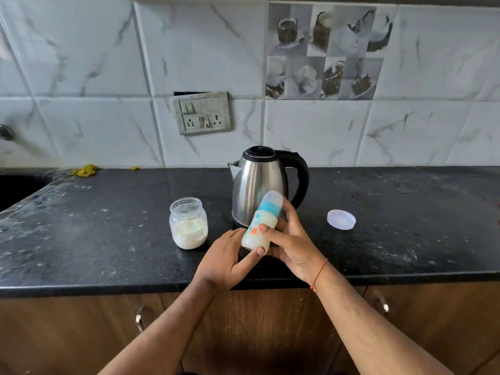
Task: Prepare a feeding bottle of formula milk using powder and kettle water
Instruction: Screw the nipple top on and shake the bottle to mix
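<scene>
A: Head view: at a black kitchen counter point(108, 239), a person holds a feeding bottle point(260, 224) tilted to the right, just in front of a steel kettle point(259, 185). What is the grip?

B: The right hand point(290, 239) wraps the bottle's middle, its fingers curled round the far side and the thumb across the printed front. The left hand point(230, 255) steadies the base, its thumb pressed to the bottle's lower edge and its fingers round the bottom.

A: Which step does this look like?

B: Judged from the milky fill and the fitted cap, mixing. To do it well, both hands should keep a firm hold, the blue collar should be checked for tightness, and the bottle swirled or shaken until no lumps show, kept above the counter in case of a leak.

A: And the containers?

B: The bottle is roughly two-thirds full of whitish liquid under a clear dome cap. To its left a glass jar point(188, 223) stands open, about half full of white powder, with a paper label too blurred to read. Its pale lid point(341, 219) lies flat on the counter, well to the right of the kettle. The kettle's lid is closed; its contents cannot be seen.
</scene>
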